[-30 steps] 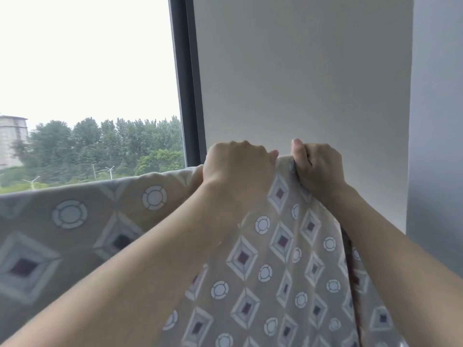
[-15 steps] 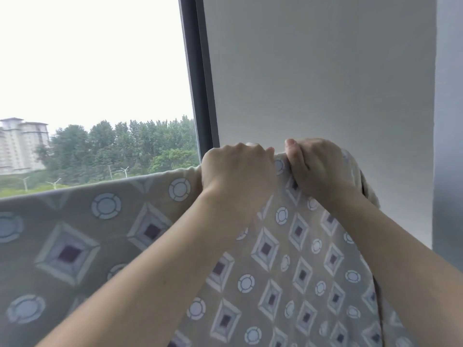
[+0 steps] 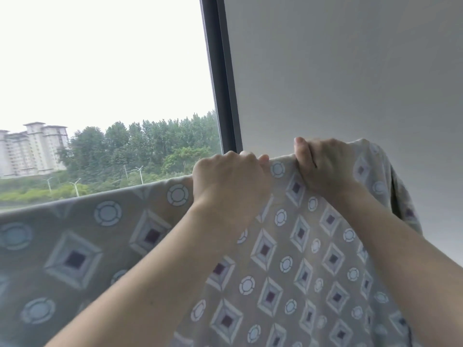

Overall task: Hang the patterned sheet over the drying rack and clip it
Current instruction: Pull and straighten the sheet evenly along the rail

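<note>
Both hands are up high at the top edge of the patterned sheet [image 3: 288,259]. The left hand [image 3: 229,182] is curled into a fist with the cloth bunched inside it. The right hand [image 3: 325,166] is just beside it, thumb sticking up and fingers wrapped tight around the top edge too. The two hands are close together but not touching.

The sheet is gray with squares and little circles on it. It hangs down in front of the person and runs off to the left, where its top edge makes a long line across the window [image 3: 100,83]. I cannot see the rack or any clip under the cloth.

Half a second ago a small bit of the sheet poked out past the right hand. Now more of it shows there, a bigger lump of cloth drooping down the far side against the white wall [image 3: 350,71]. The hands have stayed close together and kept their grip. The dark window frame [image 3: 220,83] leans more now, and more of the tall buildings [image 3: 32,149] show outside past the trees [image 3: 140,144].
</note>
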Motion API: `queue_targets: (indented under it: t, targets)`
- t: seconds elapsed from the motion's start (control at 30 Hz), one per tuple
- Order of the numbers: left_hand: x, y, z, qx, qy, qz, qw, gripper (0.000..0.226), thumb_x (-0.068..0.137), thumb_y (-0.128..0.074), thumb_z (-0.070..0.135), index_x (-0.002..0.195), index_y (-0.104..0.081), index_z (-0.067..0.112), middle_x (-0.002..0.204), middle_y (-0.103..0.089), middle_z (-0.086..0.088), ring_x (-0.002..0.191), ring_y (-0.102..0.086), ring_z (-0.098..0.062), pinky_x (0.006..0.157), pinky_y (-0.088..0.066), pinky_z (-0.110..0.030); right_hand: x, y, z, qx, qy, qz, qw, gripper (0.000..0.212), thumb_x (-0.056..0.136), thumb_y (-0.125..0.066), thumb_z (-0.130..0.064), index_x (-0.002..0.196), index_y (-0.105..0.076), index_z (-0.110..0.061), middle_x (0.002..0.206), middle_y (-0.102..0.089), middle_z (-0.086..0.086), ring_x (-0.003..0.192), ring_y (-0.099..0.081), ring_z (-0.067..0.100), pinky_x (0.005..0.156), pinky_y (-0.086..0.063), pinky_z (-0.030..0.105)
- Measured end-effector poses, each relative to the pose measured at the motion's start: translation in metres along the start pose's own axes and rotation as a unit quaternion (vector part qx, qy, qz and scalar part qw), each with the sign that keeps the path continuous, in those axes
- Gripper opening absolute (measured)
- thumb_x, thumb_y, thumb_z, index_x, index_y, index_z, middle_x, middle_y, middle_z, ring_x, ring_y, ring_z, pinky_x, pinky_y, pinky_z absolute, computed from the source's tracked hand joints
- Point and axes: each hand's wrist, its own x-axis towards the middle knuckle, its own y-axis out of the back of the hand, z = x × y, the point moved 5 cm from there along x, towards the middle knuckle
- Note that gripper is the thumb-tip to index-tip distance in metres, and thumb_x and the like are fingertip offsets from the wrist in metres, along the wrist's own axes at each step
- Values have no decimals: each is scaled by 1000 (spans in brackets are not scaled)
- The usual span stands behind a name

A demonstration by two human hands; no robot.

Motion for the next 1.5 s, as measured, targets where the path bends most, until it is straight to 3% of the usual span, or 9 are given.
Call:
queue_targets:
  t: [0.13, 0.33, 0.53, 0.67, 0.77, 1.0, 1.1, 1.27, 1.5]
  targets:
    - [-25, 8, -31, 45, 26, 23, 998, 54, 100, -7, 50, 82, -47, 19, 71, -55, 1, 65, -52, -22, 62, -38, -31, -2, -1, 7, 0, -10, 45, 999, 43, 93, -28, -24, 52, -37, -14, 48, -28, -2, 43, -29, 21, 51, -18, 29]
    - [-17, 12, -49, -43, 34, -11, 998, 58, 104, -13, 45, 61, -43, 18, 62, -50, 0, 65, -56, -24, 63, -41, -32, -1, 3, -66, 70, 55, 31, 995, 49, 96, -25, -28, 57, -50, -10, 51, -43, 0, 46, -38, 22, 48, -23, 30]
    - [-48, 20, -71, 71, 36, 22, 997, 56, 101, -10, 51, 96, -53, 16, 84, -60, -5, 74, -53, -25, 67, -39, -35, -3, -8, -81, -4, 34, 36, 999, 59, 98, -23, -29, 53, -54, -5, 44, -41, 5, 42, -29, 22, 51, -15, 26]
    - [-64, 33, -100, 37, 71, 17, 997, 57, 101, -9, 49, 73, -46, 16, 65, -52, 1, 60, -51, -20, 63, -41, -31, -4, 1, -86, 11, -1, 36, 999, 51, 92, -26, -30, 50, -44, -9, 45, -37, 4, 41, -37, 25, 52, -17, 27]
    - [-55, 36, -109, -39, 75, -3, 996, 59, 104, -15, 44, 60, -42, 16, 59, -49, 0, 61, -56, -22, 65, -48, -31, -8, 2, -126, 39, 52, 32, 997, 48, 96, -27, -27, 57, -48, -9, 51, -39, 0, 47, -33, 21, 53, -18, 28]
    - [-96, 47, -152, 97, 57, 64, 992, 52, 101, -13, 48, 92, -55, 19, 85, -62, -2, 72, -50, -22, 66, -33, -33, -10, 5, -162, 58, -7, 85, 995, 44, 92, -32, -22, 50, -44, -12, 45, -44, 8, 44, -38, 23, 56, -36, 33]
    - [-104, 53, -173, 72, 69, 50, 994, 57, 101, -11, 47, 75, -51, 17, 69, -55, 3, 62, -51, -19, 61, -37, -30, -9, 7, -166, 58, -25, 72, 995, 47, 93, -32, -23, 52, -49, -8, 47, -47, 10, 46, -45, 27, 58, -36, 34]
    - [-97, 59, -180, -33, 50, 24, 998, 58, 104, -17, 43, 62, -47, 17, 59, -53, 1, 62, -60, -21, 69, -51, -32, -10, 10, -240, 103, 73, 70, 990, 40, 95, -30, -25, 56, -38, -18, 50, -34, -4, 43, -32, 19, 53, -22, 26]
    - [-139, 72, -226, 91, 91, 106, 986, 52, 100, -11, 45, 66, -41, 20, 58, -46, 7, 49, -46, -18, 56, -41, -27, -12, 16, -245, 55, 10, 67, 996, 43, 94, -34, -25, 52, -36, -17, 46, -31, -2, 42, -29, 20, 56, -22, 27]
